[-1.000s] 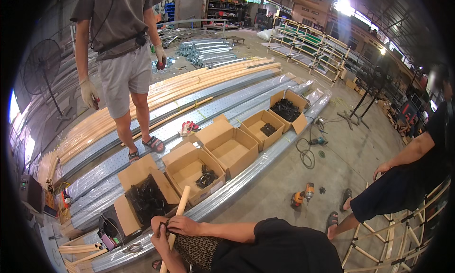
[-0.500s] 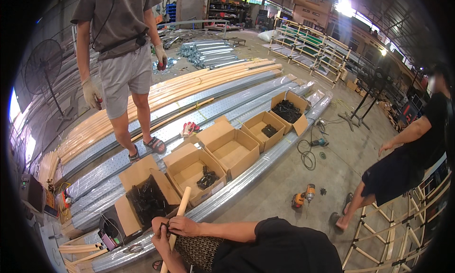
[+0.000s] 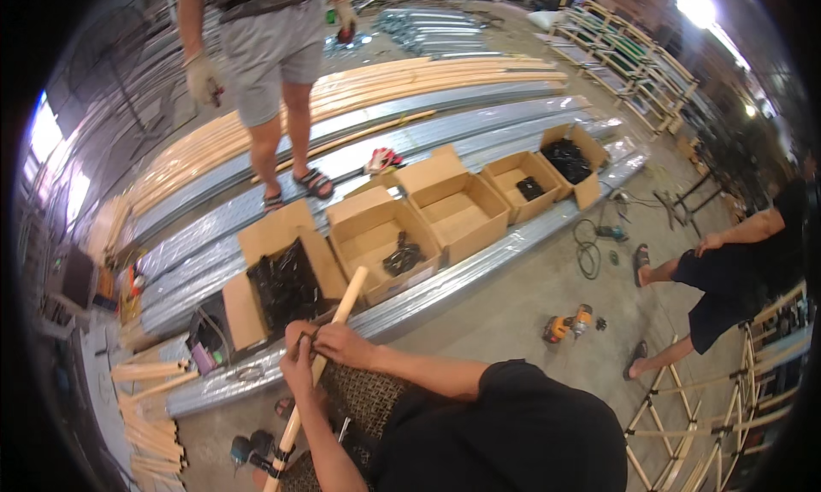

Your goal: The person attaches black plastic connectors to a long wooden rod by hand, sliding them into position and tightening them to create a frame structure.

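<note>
A cream pipe (image 3: 349, 295) slants up past my hands, lying across my lap. My left hand (image 3: 297, 368) and my right hand (image 3: 344, 345) meet beside it, fingers pinched on a small black pipe joint (image 3: 311, 338) whose shape is mostly covered. Lower on the same pipe, another black fitting (image 3: 275, 466) wraps around it. In front of my hands stands an open cardboard box (image 3: 248, 308) holding black plastic-wrapped stuff. The box to its right (image 3: 351, 227) has a few black parts (image 3: 403, 254) in it.
More open cartons (image 3: 457, 210) run rightward on wrapped metal profiles (image 3: 410, 295). An orange drill (image 3: 569, 324) lies on the floor; a teal drill (image 3: 248, 449) sits by my feet. One person (image 3: 274, 64) stands ahead, gloved; another (image 3: 727, 278) is at right beside a pipe frame (image 3: 684, 406).
My view has tilted down, bringing the teal drill and lower fitting into sight. My hands stay together at the pipe. The person at right has shifted their legs and lowered an arm.
</note>
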### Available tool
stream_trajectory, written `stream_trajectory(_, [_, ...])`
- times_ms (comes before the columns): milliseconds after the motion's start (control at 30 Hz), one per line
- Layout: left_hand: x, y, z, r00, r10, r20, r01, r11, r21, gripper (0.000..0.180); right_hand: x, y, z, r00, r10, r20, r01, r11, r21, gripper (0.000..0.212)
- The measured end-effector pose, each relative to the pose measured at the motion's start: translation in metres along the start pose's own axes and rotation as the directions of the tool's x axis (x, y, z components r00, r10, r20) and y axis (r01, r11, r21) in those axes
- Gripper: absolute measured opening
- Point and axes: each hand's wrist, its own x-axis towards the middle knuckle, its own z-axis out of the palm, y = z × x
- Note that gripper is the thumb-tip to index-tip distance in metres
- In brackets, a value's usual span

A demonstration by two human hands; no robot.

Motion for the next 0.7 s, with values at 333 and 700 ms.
stream_trajectory(333, [-0.014,0.002,-0.016,0.998,-0.036,0.042,0.037,0.999,-0.018,0.032,-0.002,-0.022,-0.011,0.999,0.017,0.034,-0.019,0.998,0.063,0.014])
stream_trajectory(700, [-0.035,0.046,0.0,0.997,-0.069,-0.025,0.067,0.994,-0.081,0.026,-0.136,0.107,-0.084,0.73,0.64,0.239,-0.509,0.743,-0.434,0.029])
